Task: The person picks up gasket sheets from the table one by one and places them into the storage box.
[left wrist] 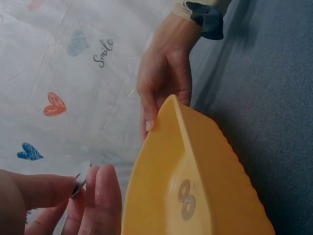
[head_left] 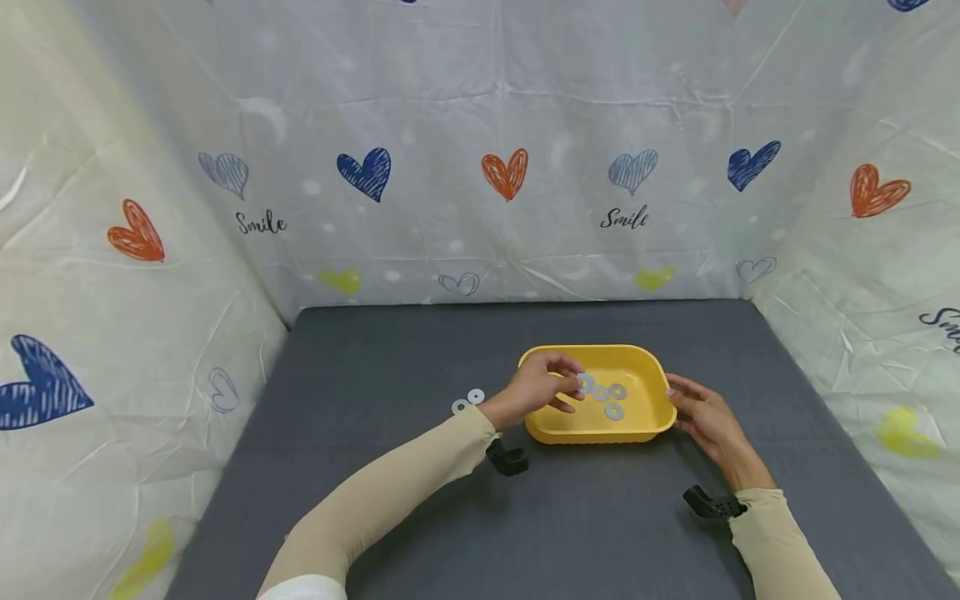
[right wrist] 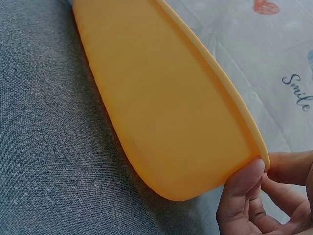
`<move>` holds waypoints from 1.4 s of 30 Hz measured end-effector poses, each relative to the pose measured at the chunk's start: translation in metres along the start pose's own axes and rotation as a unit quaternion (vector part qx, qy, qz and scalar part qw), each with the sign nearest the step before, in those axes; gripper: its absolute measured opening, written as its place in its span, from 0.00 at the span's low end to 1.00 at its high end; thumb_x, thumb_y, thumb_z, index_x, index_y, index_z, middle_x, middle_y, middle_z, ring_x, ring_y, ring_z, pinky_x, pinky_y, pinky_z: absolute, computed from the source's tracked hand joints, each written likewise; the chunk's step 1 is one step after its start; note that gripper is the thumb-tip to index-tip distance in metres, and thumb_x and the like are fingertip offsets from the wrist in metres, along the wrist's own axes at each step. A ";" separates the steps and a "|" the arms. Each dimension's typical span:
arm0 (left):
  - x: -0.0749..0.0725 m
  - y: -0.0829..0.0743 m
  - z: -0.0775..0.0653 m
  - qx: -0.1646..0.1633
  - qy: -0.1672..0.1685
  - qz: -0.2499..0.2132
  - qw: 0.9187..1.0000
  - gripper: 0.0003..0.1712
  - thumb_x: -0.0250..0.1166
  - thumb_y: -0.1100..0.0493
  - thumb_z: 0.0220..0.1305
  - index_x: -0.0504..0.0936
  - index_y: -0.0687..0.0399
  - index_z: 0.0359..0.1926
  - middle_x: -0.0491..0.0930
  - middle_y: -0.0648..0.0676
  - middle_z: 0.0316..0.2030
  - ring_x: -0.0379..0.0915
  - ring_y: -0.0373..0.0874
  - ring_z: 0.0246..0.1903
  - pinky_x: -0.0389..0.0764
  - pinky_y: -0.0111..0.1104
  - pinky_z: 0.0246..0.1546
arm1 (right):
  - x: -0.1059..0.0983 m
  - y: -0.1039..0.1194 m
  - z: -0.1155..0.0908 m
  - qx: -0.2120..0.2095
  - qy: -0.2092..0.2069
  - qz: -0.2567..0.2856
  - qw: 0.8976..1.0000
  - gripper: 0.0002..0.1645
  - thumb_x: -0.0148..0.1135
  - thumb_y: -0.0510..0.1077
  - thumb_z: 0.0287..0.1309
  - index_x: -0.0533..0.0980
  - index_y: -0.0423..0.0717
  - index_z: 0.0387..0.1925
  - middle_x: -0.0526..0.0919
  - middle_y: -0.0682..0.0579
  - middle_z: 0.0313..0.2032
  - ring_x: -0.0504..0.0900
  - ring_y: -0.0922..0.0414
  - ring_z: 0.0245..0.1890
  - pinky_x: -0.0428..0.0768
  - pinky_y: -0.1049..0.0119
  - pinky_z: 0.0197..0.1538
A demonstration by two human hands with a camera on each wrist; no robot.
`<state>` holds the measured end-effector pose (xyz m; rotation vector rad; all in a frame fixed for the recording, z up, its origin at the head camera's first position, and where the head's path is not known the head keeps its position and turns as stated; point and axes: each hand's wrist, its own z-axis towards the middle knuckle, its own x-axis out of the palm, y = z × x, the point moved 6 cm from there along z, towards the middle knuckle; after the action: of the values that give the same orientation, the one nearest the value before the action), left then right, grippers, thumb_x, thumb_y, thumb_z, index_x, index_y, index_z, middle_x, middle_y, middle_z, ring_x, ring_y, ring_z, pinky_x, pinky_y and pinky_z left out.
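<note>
A yellow plastic tray [head_left: 588, 437] with rounded corners sits on the dark cloth. My left hand [head_left: 534, 387] reaches over its left side and pinches a flat grey metal washer [left wrist: 83, 179] between thumb and fingers. Inside the tray lie several more washers [head_left: 614, 412], spread near the middle. At the right end, my right hand [head_left: 711, 427] grips the tray's rim [right wrist: 247, 125], the thumb on one side of the wall and fingers on the other. The inside of the tray is hidden in the right wrist view.
Two washers [head_left: 476, 397] lie on the dark cloth [head_left: 390, 358] left of the tray, partly beside my left forearm. A white curtain [head_left: 450, 108] printed with hearts and words stands behind and at both sides. Each wrist wears a black strap mount [head_left: 712, 503].
</note>
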<state>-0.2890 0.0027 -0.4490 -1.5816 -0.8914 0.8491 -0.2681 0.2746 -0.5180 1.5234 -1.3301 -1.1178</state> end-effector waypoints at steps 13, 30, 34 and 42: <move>0.010 0.017 0.017 -0.068 -0.015 -0.011 0.997 0.10 0.64 0.68 0.63 0.82 0.62 0.45 0.84 0.59 0.38 0.87 0.52 0.35 0.86 0.48 0.42 | 0.000 0.000 0.001 -0.001 0.006 0.008 1.000 0.36 0.54 0.50 0.72 0.57 0.45 0.74 0.75 0.63 0.50 0.82 0.65 0.42 0.83 0.67 0.42; 0.030 0.032 0.031 -0.110 -0.004 0.075 0.991 0.09 0.64 0.71 0.62 0.83 0.62 0.43 0.82 0.58 0.34 0.85 0.58 0.38 0.88 0.44 0.33 | 0.000 -0.004 0.003 0.006 -0.004 0.008 1.000 0.34 0.53 0.50 0.72 0.58 0.46 0.74 0.74 0.61 0.52 0.82 0.66 0.42 0.84 0.67 0.42; 0.032 0.036 0.037 -0.120 -0.012 0.076 0.990 0.09 0.63 0.73 0.61 0.82 0.64 0.43 0.81 0.58 0.33 0.85 0.54 0.32 0.87 0.39 0.26 | -0.001 -0.003 0.003 0.003 -0.005 0.007 1.000 0.35 0.54 0.51 0.72 0.58 0.47 0.74 0.74 0.61 0.52 0.82 0.66 0.43 0.84 0.68 0.43; 0.036 0.049 0.042 -0.145 -0.022 0.123 0.981 0.07 0.62 0.73 0.61 0.83 0.65 0.39 0.82 0.59 0.22 0.78 0.43 0.17 0.82 0.32 0.17 | -0.001 -0.004 0.002 0.000 0.000 0.005 1.000 0.36 0.55 0.52 0.71 0.58 0.46 0.74 0.73 0.60 0.54 0.82 0.66 0.43 0.84 0.67 0.44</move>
<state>-0.3036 0.0462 -0.5063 -1.9641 -0.8934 0.9629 -0.2694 0.2756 -0.5225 1.5159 -1.3363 -1.1117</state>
